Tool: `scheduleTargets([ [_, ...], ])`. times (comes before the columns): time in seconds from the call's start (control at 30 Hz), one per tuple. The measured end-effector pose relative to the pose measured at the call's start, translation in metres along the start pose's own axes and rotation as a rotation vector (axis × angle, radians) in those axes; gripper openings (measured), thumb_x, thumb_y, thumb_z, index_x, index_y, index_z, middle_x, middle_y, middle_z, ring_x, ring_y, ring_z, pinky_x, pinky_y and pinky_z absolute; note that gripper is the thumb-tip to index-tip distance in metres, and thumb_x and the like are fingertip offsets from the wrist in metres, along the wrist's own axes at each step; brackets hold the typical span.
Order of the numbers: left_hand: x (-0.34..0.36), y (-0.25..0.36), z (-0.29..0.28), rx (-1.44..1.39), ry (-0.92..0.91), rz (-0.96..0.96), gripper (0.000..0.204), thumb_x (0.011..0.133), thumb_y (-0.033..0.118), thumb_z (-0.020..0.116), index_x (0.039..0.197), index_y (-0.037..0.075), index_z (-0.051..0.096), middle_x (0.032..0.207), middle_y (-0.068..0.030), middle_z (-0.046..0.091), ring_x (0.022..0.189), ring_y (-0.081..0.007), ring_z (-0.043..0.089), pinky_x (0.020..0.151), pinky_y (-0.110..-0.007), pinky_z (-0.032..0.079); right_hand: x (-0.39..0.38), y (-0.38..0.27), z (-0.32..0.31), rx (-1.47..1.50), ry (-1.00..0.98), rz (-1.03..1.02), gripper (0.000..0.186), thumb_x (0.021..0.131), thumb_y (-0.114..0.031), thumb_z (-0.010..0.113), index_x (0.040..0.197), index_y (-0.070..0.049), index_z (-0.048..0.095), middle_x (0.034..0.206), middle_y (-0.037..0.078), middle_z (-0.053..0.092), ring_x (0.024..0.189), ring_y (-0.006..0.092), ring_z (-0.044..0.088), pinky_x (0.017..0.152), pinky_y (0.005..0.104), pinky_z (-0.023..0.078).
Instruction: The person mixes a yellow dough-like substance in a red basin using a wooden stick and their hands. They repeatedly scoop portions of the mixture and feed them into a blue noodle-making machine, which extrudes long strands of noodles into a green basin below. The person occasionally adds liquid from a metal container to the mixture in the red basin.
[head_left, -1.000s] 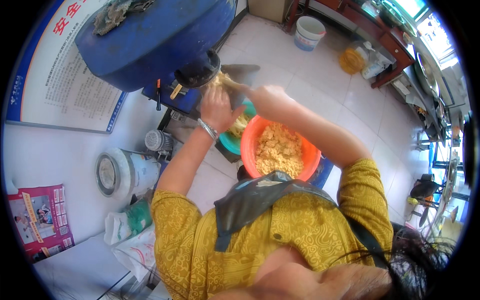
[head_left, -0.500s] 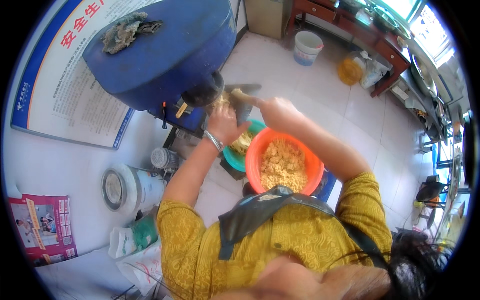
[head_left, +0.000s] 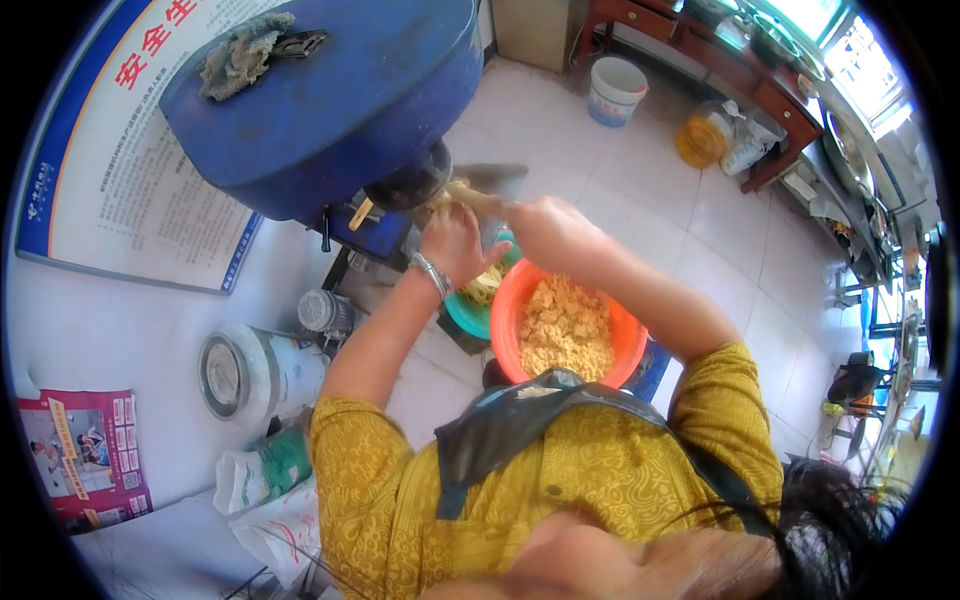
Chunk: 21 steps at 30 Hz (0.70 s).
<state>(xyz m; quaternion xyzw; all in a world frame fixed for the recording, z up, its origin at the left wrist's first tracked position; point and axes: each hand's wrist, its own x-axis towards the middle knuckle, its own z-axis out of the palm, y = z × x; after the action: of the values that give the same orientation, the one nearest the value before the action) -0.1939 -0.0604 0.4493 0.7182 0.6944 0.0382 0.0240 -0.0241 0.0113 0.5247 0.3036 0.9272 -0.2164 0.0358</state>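
Observation:
A short wooden stick (head_left: 482, 201) is in the closed fist of my right hand (head_left: 552, 232), its far end at the feed opening of a blue machine (head_left: 330, 110). Beside it, my left hand (head_left: 458, 245) rests with fingertips on crumbly dough (head_left: 440, 199) by the dark round mouth (head_left: 410, 182) of the machine, thumb stretched away. Below my right forearm sits an orange basin (head_left: 505, 330) of crumbly yellow dough (head_left: 567, 330). Partly behind it and under my left hand, a green basin (head_left: 468, 318) holds pale noodle-like strips (head_left: 485, 287).
A grey rag (head_left: 240, 58) lies on top of the machine. Left of me stand a large white bucket (head_left: 250, 370) and a motor (head_left: 325, 312) by the wall. Farther off are a white pail (head_left: 615, 90), a jug of yellow liquid (head_left: 703, 138) and a reddish-brown desk (head_left: 735, 85).
My right hand has moved slightly left and down with the stick, closer to my left hand. The left hand stays at the feed opening. My view has shifted a little.

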Motion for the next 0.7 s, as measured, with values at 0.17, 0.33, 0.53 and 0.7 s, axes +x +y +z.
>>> scheduleTargets([
  [0.17,-0.001,-0.006,0.016,0.096,0.208,0.102,0.077,0.083,0.058,0.059,0.109,-0.014,0.058,0.115,-0.0297,0.059,0.116,-0.0397,0.053,0.102,-0.043,0.040,0.001,0.013,0.001,0.007,0.029,0.126,0.056,0.082,-0.008,0.057,0.137,-0.007,0.047,0.085,0.019,0.068,0.084,0.0370,0.068,0.070,0.0459,0.054],
  [0.33,-0.015,-0.005,0.016,0.021,0.382,0.188,0.068,0.078,0.050,0.068,0.104,-0.013,0.061,0.110,-0.0282,0.061,0.109,-0.0392,0.056,0.101,-0.046,0.040,0.029,0.003,0.025,0.049,0.029,0.039,0.062,0.080,-0.008,0.061,0.138,0.000,0.042,0.085,0.020,0.068,0.084,0.0371,0.068,0.070,0.0460,0.054],
  [0.53,-0.018,-0.004,0.003,0.057,0.338,0.078,0.066,0.076,0.050,0.070,0.096,-0.013,0.063,0.106,-0.0278,0.062,0.108,-0.0387,0.056,0.100,-0.045,0.040,0.036,0.003,0.031,-0.008,0.031,-0.030,0.054,0.080,-0.008,0.062,0.131,0.003,0.047,0.085,0.021,0.068,0.084,0.0367,0.068,0.070,0.0448,0.055],
  [0.7,-0.011,-0.005,0.004,0.074,0.215,0.064,0.071,0.078,0.057,0.065,0.093,-0.013,0.064,0.103,-0.0287,0.063,0.106,-0.0395,0.057,0.100,-0.044,0.040,0.011,0.022,0.000,-0.026,0.023,-0.026,0.052,0.083,-0.010,0.057,0.134,-0.008,0.049,0.083,0.020,0.068,0.081,0.0361,0.068,0.069,0.0442,0.055],
])
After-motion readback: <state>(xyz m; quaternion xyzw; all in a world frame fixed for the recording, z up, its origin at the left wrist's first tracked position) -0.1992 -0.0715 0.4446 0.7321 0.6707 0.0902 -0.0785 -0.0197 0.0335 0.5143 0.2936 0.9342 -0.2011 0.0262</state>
